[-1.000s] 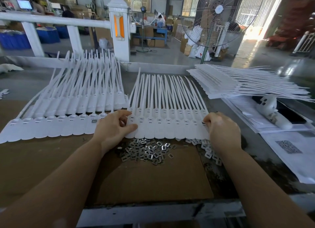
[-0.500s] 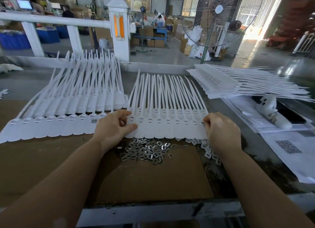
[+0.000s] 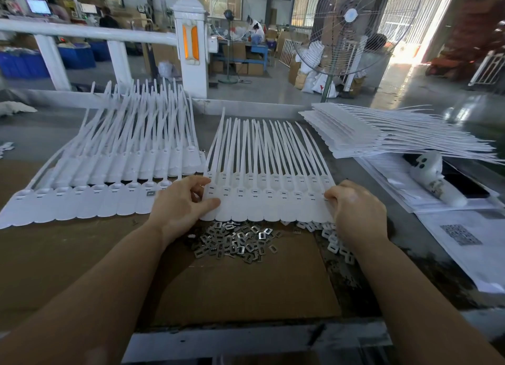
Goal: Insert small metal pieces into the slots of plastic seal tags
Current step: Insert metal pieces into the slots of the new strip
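A sheet of joined white plastic seal tags (image 3: 269, 198) lies flat in the middle of the table, its slots in a row. My left hand (image 3: 181, 207) pinches the sheet's left edge, thumb on top. At the sheet's right edge my right hand (image 3: 355, 209) has its fingers curled on the last tag. I cannot tell whether a metal piece is under the fingertips. A heap of small metal pieces (image 3: 236, 240) lies on the brown cardboard (image 3: 246, 288) just below the sheet. More metal pieces (image 3: 337, 245) trail under my right wrist.
A layered spread of seal tag sheets (image 3: 103, 179) covers the table's left. A stack of tag sheets (image 3: 382, 132) sits at the back right, above printed papers (image 3: 464, 236) and a white phone-like object (image 3: 431, 177). A white railing post (image 3: 191, 45) and a standing fan (image 3: 349, 23) are behind.
Almost nothing. My right hand has shifted slightly leftward along the sheet's right edge. My left hand keeps its hold on the left edge.
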{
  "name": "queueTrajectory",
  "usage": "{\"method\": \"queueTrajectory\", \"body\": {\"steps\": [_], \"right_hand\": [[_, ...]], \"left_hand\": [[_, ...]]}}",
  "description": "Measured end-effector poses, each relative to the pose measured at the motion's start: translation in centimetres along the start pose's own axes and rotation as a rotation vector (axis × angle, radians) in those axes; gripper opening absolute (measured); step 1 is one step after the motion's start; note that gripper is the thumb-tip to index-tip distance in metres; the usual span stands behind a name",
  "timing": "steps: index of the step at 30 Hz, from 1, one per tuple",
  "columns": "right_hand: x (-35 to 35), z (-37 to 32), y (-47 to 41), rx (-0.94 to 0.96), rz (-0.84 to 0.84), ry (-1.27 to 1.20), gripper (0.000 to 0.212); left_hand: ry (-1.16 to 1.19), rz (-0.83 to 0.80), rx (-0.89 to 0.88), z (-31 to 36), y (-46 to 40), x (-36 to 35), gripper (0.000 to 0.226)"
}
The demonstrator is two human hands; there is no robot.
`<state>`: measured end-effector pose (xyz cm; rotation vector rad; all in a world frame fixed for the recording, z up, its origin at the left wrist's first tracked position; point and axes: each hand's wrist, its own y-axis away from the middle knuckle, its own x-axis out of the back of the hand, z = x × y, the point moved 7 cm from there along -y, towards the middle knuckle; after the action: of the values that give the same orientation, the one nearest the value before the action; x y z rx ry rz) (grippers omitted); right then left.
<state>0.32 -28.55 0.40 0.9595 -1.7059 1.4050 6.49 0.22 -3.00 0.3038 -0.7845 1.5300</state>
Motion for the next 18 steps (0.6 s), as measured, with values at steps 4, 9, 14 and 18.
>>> {"method": "queueTrajectory", "body": {"steps": [4, 9, 14, 18], "right_hand": [[-0.1, 0.0, 0.1, -0.018, -0.017, 0.022, 0.022], [-0.3, 0.5, 0.1, -0.03, 0.009, -0.002, 0.022], [0.1, 1.1, 0.4, -0.082, 0.117, -0.179, 0.02], [0.4, 1.1, 0.6, -0.087, 0.181, -0.197, 0.017]], "left_hand": [[-0.002, 0.0, 0.002, 0.0, 0.1, 0.1, 0.047], [-0.017, -0.004, 0.001, 0.1, 0.1, 0.1, 0.047], [-0.013, 0.001, 0.001, 0.0, 0.0, 0.0, 0.047], [0.004, 0.0, 0.005, -0.3, 0.0, 0.0, 0.047]]}}
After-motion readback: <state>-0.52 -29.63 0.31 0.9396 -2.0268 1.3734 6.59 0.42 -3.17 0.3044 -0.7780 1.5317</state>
